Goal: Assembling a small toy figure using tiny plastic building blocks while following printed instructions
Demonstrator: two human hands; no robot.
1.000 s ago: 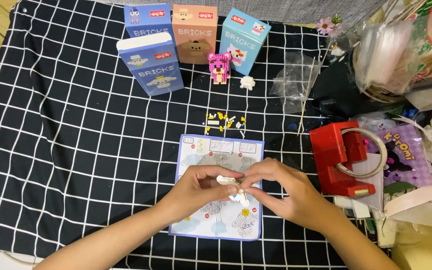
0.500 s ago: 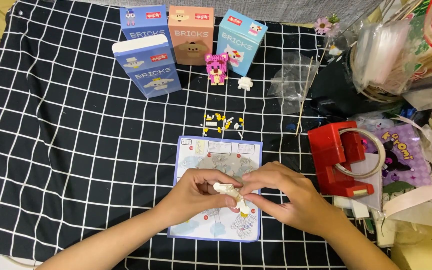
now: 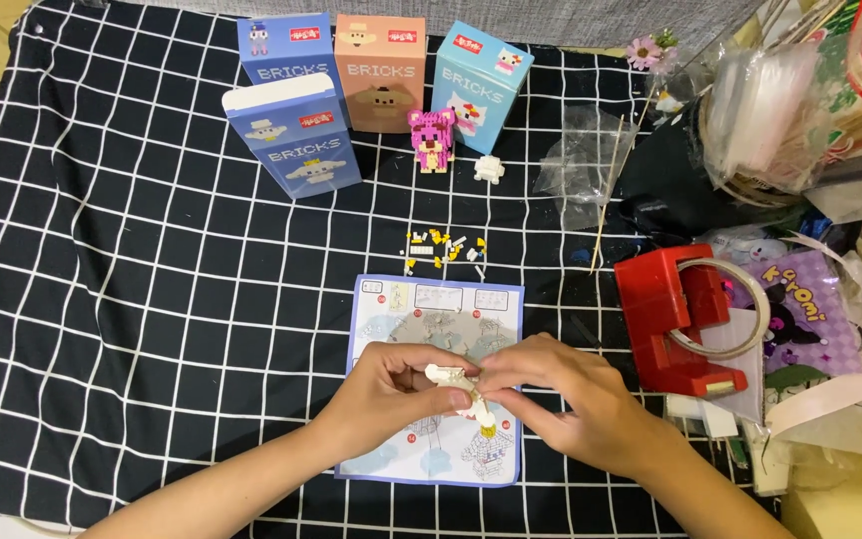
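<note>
My left hand (image 3: 396,387) and my right hand (image 3: 569,397) meet over a blue-edged instruction sheet (image 3: 438,299) on the black checked cloth. Between their fingertips they hold a small white brick figure (image 3: 454,380) with a yellow bit at its lower end. Both hands pinch it, the left from the left side, the right from the right. A scatter of loose white and yellow bricks (image 3: 443,247) lies just beyond the sheet.
Several brick boxes (image 3: 291,135) stand at the far edge, with a pink brick figure (image 3: 431,140) and a small white one (image 3: 489,168). A red tape dispenser (image 3: 678,319), clear plastic bags (image 3: 579,165) and a purple pouch (image 3: 810,314) crowd the right side.
Both hands stay over the sheet; the white figure has been turned a little between the fingers. The view has shifted slightly.
</note>
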